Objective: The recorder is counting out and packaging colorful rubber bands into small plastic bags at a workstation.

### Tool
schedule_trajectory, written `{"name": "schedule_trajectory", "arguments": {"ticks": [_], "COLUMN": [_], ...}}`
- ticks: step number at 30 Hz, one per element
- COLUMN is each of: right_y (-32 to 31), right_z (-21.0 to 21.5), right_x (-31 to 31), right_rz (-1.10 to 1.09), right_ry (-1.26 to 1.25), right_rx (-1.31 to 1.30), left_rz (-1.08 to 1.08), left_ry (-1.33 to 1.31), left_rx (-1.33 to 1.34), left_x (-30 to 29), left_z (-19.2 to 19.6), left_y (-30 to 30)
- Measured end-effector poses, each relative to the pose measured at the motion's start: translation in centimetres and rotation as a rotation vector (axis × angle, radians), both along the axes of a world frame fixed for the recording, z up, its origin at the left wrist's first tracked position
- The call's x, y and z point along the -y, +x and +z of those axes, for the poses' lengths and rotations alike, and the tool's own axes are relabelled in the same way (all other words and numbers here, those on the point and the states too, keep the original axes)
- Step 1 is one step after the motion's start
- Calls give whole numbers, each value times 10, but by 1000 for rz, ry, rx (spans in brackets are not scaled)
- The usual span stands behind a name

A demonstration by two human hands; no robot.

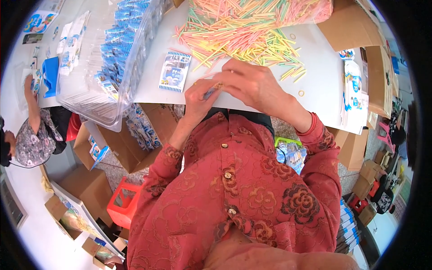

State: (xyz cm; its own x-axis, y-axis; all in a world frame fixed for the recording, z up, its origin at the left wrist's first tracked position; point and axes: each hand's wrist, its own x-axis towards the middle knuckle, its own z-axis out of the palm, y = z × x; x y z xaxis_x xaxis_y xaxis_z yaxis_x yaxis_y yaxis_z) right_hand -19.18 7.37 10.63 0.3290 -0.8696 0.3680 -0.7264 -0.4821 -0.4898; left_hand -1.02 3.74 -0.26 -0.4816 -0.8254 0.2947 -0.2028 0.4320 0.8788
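Note:
Both my hands meet at the near edge of the white table [325, 105]. My left hand [198, 101] is closed, and a small blue-and-white packet [209, 93] shows partly between its thumb and fingers. My right hand [258, 85] is closed too, its fingertips pinched beside the left ones; what they hold is hidden. Just left of my hands lies a flat blue-and-white printed pouch [174, 72]. Beyond them spreads a loose heap of thin pink, yellow and green sticks [234, 45], some touching the fingers' far side.
A clear plastic bin [118, 112] with rows of blue-and-white pouches stands left. More sticks fill a clear bag [270, 11] at the back. White packaging stacks [352, 92] and cardboard boxes [378, 67] are right. A co-worker's arm [33, 103] reaches in far left, near a blue holder [50, 76].

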Motion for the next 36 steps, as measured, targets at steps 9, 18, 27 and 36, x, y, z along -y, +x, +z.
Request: {"name": "schedule_trajectory", "arguments": {"ticks": [9,18,27,36], "right_y": [-10,-6,-15,-1], "right_z": [-15,-18,-31,-37], "right_x": [0,-3,-11,-9], "right_rz": [-53,-29,-55,-139], "right_ry": [-69,83,299,293], "right_rx": [118,198,388,409], "left_rz": [-6,16,-80,-22], "left_ry": [27,188,5,18], "left_rx": [16,-11,-121,-28], "left_x": [0,-3,6,10], "left_z": [2,0,19,6], "left_y": [-1,-1,2,2]}}
